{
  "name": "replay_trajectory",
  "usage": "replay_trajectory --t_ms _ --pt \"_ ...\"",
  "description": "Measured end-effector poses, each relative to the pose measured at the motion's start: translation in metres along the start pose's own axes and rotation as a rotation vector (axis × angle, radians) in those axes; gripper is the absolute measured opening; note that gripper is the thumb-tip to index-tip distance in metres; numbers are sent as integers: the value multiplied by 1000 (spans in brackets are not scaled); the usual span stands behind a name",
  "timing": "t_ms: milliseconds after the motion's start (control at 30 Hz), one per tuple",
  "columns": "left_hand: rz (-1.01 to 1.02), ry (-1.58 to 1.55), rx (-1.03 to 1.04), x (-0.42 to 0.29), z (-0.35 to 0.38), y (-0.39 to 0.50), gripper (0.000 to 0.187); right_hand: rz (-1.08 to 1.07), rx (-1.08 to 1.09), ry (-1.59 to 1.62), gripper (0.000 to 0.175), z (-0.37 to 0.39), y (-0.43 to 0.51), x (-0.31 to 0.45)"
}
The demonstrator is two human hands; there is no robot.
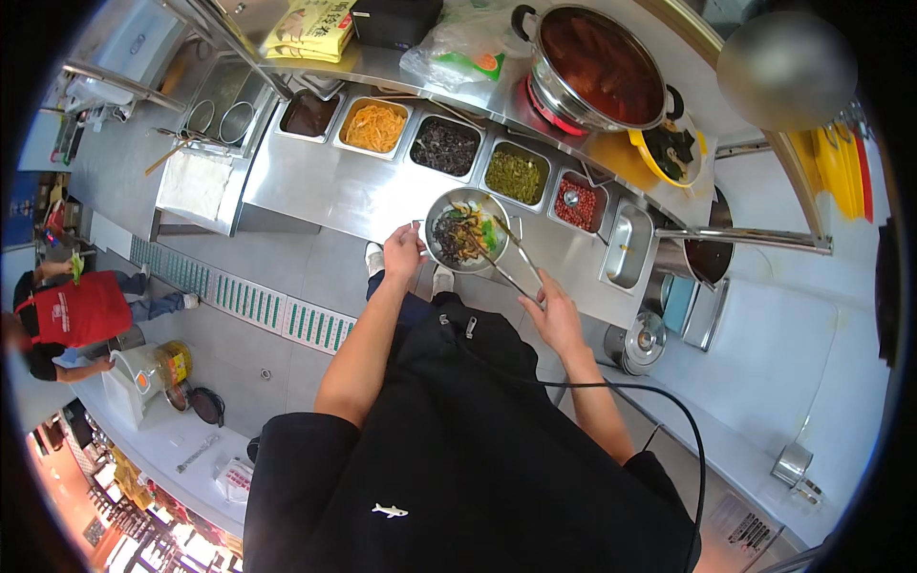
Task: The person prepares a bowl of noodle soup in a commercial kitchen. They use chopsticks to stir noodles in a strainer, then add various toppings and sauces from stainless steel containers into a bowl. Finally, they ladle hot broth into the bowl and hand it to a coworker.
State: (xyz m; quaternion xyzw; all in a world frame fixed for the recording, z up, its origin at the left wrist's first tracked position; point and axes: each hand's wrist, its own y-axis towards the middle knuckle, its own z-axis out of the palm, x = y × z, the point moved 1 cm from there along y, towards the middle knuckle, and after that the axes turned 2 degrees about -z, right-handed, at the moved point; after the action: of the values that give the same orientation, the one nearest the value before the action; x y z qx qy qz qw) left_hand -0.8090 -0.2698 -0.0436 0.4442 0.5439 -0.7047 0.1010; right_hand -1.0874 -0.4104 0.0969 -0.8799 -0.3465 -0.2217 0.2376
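Observation:
My left hand [405,252] grips the side handle of a round metal bowl [469,192] at the counter's front edge. Inside it lies a mix of food [458,235]: dark shreds, orange strips and green pieces over something white. Metal tongs [529,259] are held in my right hand [555,315], their tips down in that food. Behind the bowl, a row of steel pans holds orange shreds [374,129], dark shreds [445,147], chopped green vegetables [513,176] and red peanuts or beans [575,204] with a spoon.
A steel pot of red broth [600,64] sits on the raised shelf beside a yellow colander [645,154]. A nearly bare steel pan [628,247] ends the row at right. A person in a red apron [82,308] stands at far left. A black cable [666,397] crosses my right arm.

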Motion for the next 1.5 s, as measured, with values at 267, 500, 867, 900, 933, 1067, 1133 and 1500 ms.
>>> replay_trajectory --t_ms 267,500,867,900,933,1067,1133,1500 --pt "-40 -5 -28 5 -1 -3 36 101 -133 257 60 -8 25 -36" --pt "-65 48 17 6 -12 1 29 278 -96 156 59 11 156 -77" --pt "-47 36 61 0 -11 11 30 268 -128 59 49 23 181 -69" --pt "-47 41 64 -2 -9 12 29 257 -133 94 48 16 170 -66" --pt "-47 46 62 -4 -9 14 29 244 -135 132 47 7 160 -58" --pt "33 62 48 0 -11 25 28 95 -226 226 48 -8 115 -44" --pt "32 88 62 -17 -9 19 28 180 -201 259 49 -12 84 -28" --pt "14 67 156 -12 -10 47 29 235 -11 135 61 29 5 23"
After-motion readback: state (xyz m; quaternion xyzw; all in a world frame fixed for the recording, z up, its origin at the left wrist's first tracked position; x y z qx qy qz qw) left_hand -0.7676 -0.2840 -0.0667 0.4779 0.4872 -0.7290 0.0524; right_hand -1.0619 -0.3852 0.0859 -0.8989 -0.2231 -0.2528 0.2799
